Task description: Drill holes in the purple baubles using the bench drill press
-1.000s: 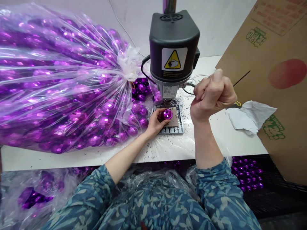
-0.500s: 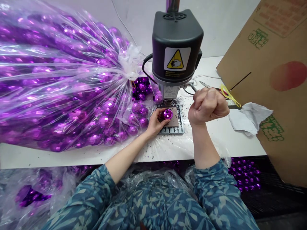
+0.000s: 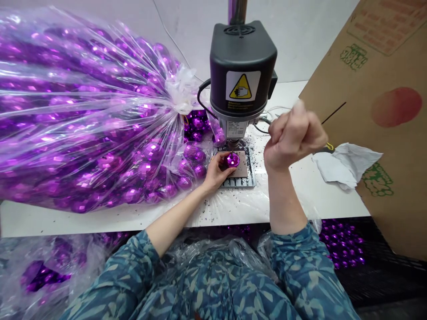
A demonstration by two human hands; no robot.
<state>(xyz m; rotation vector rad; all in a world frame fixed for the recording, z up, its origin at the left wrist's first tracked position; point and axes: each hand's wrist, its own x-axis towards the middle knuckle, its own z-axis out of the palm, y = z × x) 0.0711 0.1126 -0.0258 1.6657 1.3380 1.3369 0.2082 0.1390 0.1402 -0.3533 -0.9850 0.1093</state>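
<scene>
Our left grip pinches a purple ball, seemingly mid-drilling. Whatever our right fist holds is hidden; progress on bagged balls, unclear.

Two hands, one drill press, one warning sticker, one cardboard box, one knotted plastic bag, purple faceted baubles beyond counting
</scene>
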